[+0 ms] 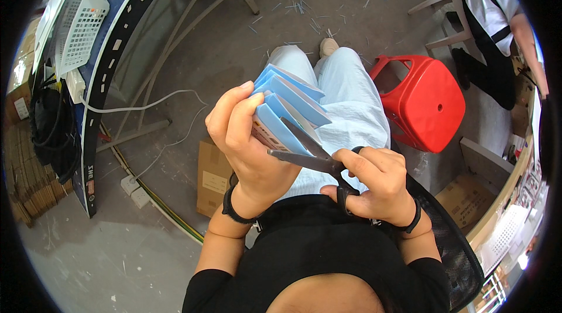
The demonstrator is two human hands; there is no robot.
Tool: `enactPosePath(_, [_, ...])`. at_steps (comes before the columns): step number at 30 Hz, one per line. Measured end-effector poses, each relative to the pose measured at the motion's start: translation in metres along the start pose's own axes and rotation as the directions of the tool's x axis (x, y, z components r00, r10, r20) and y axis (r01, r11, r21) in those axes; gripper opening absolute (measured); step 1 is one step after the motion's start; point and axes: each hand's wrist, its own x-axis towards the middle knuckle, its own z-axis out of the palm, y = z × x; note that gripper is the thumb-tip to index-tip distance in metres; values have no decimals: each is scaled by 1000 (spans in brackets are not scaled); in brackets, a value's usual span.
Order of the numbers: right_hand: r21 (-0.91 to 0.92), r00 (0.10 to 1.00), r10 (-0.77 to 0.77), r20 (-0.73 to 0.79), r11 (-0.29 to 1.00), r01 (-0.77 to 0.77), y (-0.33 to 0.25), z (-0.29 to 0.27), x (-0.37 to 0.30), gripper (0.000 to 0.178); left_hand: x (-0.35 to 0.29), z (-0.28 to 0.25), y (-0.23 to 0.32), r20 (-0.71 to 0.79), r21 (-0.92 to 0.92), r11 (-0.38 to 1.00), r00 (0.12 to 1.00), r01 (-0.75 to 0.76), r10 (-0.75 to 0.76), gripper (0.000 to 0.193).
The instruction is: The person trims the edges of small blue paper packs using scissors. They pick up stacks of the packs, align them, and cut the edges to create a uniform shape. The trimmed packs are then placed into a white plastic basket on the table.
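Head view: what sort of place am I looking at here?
Probably a small workshop or packing room: brown cardboard is stacked at left, clippings litter the floor, and the right hand holds scissors.

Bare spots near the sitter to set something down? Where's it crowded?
Bare: the red stool, right of the legs; mostly bare: lower-left floor, between stacked cardboard and left sleeve.
Crowded: above the legs, where left hand holds blue packets and right hand scissors; floor past the shoe, strewn with scraps; left table, with basket.
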Motion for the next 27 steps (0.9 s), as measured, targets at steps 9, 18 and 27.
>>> enactPosePath(9, [52, 999, -17, -36, 998, 19, 2, 6, -4, 43, -2, 3, -2, -22, -39, 999, 999, 28, -29, 75])
enactPosePath(18, [55, 1000, 10, -7, 998, -10, 0, 9, -4, 43, 0, 3, -2, -10, 29, 1000, 1000, 1, 0, 75])
enactPosePath(27, [81, 998, 59, -33, 995, -56, 1, 9, -2, 43, -3, 7, -4, -18, 35, 999, 999, -26, 26, 69])
